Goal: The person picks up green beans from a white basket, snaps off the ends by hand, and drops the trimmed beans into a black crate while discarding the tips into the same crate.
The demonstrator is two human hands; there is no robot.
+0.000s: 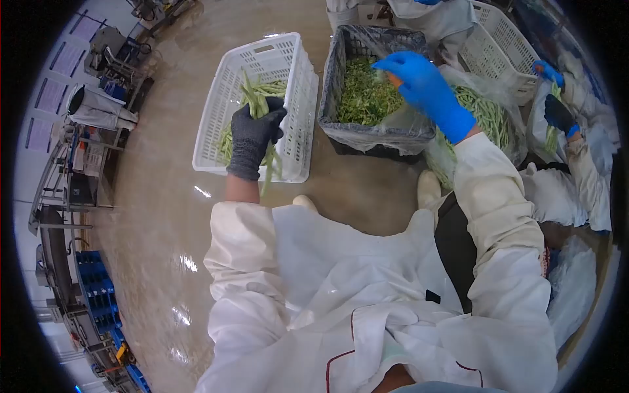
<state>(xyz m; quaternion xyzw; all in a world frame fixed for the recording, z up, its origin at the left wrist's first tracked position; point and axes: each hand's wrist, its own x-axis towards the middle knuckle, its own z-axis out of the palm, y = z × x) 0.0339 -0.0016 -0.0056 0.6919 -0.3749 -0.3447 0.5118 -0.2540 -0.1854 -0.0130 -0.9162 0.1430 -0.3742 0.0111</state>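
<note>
My left hand [257, 134], in a dark grey knitted glove, is closed round a bunch of green beans [256, 105] whose ends stick out above and below the fist. It is over a white slatted crate [303, 124] with more green beans [270, 90] inside. My right hand [419, 85], in a blue glove, is raised over a dark crate lined with clear plastic [380, 139]. Its fingers are bent together, and a small orange object [394, 80] shows under them, mostly hidden. Green trimmings [367, 92] fill that crate.
Right of the dark crate lies a clear plastic bag of long green beans [488, 118]. Co-workers sit close on the right, one with a dark-gloved hand [560, 114] near beans. Another white crate [501, 49] stands behind. Wet floor [151, 196] and metal equipment [98, 144] are on the left.
</note>
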